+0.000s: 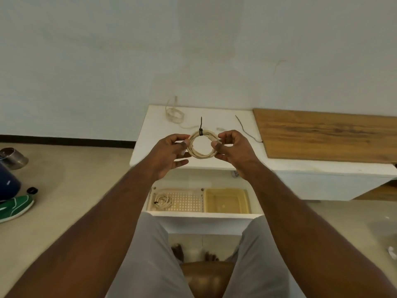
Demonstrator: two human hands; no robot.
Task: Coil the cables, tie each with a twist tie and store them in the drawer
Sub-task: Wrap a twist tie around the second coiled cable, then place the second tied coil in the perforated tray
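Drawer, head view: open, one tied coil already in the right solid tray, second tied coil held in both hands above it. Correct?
Not quite. The head view shows the stored coil in the left perforated tray; the right solid tray holds no cable. The rest stands: the drawer is open, and the left hand and right hand hold the second tied coil.

The coiled cable (202,147) is cream, wound into a tight round ring, and bound at its top by a black twist tie (201,131) whose free end stands upright. It is held above the front edge of the white cabinet top (150,134).

A second tied cream coil (163,201) lies flat in the left, perforated compartment of the open drawer (202,215).

A loosely looped translucent cable (175,115) rests near the back left corner of the cabinet top.

A loose dark twist tie (247,130) lies straight toward its right side.
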